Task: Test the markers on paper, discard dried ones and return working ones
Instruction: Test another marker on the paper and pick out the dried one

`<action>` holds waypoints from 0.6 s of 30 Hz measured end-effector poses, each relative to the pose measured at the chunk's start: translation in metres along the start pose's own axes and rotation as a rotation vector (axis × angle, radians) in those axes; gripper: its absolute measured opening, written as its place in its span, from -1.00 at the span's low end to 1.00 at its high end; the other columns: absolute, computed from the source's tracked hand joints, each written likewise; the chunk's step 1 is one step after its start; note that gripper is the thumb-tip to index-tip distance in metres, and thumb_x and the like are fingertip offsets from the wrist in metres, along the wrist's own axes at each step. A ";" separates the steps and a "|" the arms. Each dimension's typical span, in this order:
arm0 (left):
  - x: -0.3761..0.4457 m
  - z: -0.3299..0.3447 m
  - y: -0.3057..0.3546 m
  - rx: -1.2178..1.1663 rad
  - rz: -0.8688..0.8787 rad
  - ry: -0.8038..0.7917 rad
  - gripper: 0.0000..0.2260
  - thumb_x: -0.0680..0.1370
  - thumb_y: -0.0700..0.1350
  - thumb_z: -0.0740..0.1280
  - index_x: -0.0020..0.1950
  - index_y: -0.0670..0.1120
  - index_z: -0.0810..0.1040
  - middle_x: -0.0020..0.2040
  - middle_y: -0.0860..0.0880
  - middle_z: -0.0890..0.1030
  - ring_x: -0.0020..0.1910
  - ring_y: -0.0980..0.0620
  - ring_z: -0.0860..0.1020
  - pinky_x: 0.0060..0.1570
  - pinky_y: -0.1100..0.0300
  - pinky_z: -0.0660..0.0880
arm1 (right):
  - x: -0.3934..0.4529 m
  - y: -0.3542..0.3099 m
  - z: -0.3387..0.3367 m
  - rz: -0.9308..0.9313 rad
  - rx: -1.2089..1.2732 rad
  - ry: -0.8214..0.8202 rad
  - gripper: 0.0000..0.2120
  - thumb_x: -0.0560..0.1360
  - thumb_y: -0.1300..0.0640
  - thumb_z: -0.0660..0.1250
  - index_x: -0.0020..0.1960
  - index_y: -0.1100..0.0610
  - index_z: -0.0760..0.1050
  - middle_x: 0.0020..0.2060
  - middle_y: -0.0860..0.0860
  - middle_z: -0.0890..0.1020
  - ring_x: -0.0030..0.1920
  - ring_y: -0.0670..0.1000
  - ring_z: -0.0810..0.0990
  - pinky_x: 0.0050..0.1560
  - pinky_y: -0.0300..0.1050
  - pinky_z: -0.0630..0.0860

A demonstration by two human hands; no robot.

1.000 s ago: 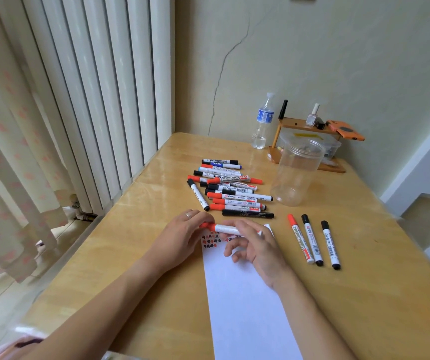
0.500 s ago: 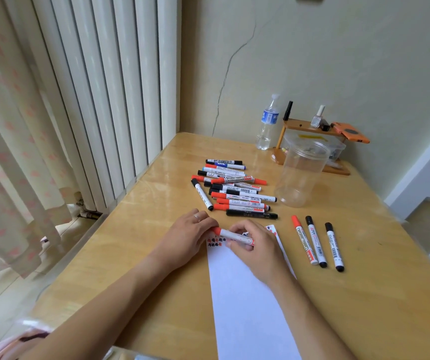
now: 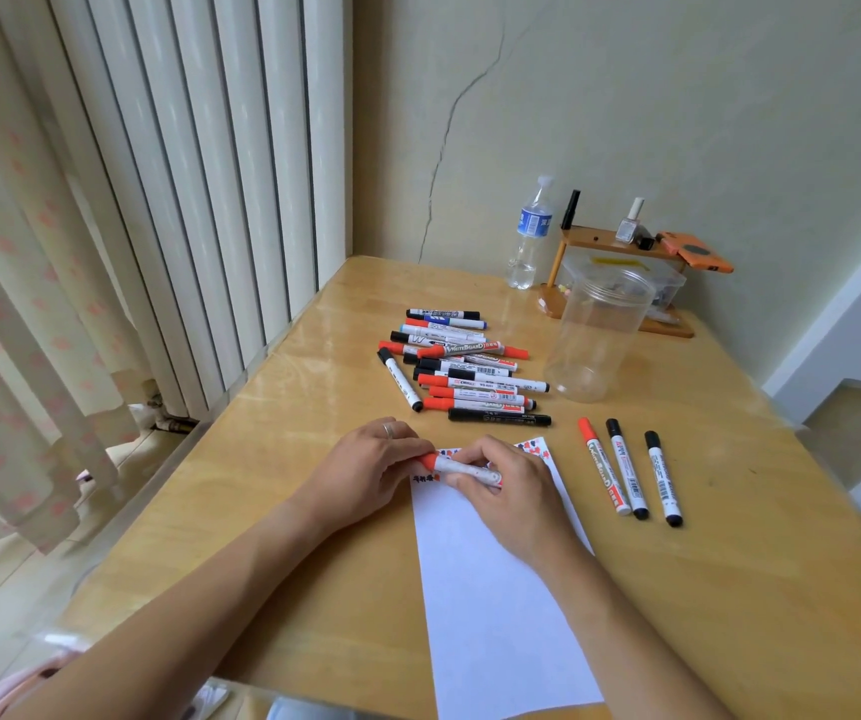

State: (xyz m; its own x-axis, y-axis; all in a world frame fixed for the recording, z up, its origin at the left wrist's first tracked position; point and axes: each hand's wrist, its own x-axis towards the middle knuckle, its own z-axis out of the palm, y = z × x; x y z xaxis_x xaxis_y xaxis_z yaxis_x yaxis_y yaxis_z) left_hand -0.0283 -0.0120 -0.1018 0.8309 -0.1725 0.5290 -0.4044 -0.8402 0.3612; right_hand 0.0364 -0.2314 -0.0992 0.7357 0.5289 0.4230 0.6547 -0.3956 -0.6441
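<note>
Both hands hold one red marker (image 3: 462, 467) level over the paper (image 3: 491, 605) — left hand (image 3: 366, 467) pinching its cap, right hand (image 3: 509, 493) wrapped round the barrel — likely to uncap or recap it.

Both hands, left (image 3: 366, 472) and right (image 3: 514, 493), meet with fingers curled, forearms converging.

Soft daylight (edges bowed), sharp

Three markers (image 3: 628, 470) beside the paper (image 3: 496, 605), one jar (image 3: 597, 337), one bottle (image 3: 529, 236)
</note>
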 end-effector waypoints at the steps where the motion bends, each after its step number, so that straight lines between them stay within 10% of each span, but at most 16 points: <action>1: 0.000 0.000 0.000 -0.001 -0.003 0.002 -0.82 0.60 -0.10 0.36 0.16 -0.04 0.68 -0.04 0.05 0.63 -0.04 0.07 0.53 -0.08 0.31 0.42 | 0.001 -0.001 -0.001 -0.002 -0.004 0.000 -0.86 0.50 0.02 0.53 -0.07 0.00 0.58 -0.26 -0.20 0.60 -0.24 -0.09 0.50 -0.26 -0.08 0.44; 18: 0.010 0.003 0.010 0.230 -0.055 -0.018 -0.70 0.60 0.01 0.31 0.32 0.06 0.58 0.15 0.01 0.62 0.12 -0.04 0.59 0.04 0.08 0.47 | -0.023 -0.012 -0.060 0.207 -0.283 0.030 -0.85 0.48 0.06 0.46 -0.14 0.06 0.50 -0.24 -0.12 0.52 -0.18 0.03 0.54 -0.17 0.07 0.56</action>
State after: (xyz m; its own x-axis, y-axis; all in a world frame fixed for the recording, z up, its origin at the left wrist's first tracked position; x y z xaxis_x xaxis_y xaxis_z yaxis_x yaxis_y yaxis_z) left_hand -0.0230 -0.0242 -0.0953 0.8566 -0.1308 0.4991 -0.2624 -0.9433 0.2033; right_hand 0.0216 -0.2844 -0.0627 0.8598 0.3950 0.3235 0.5103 -0.6864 -0.5181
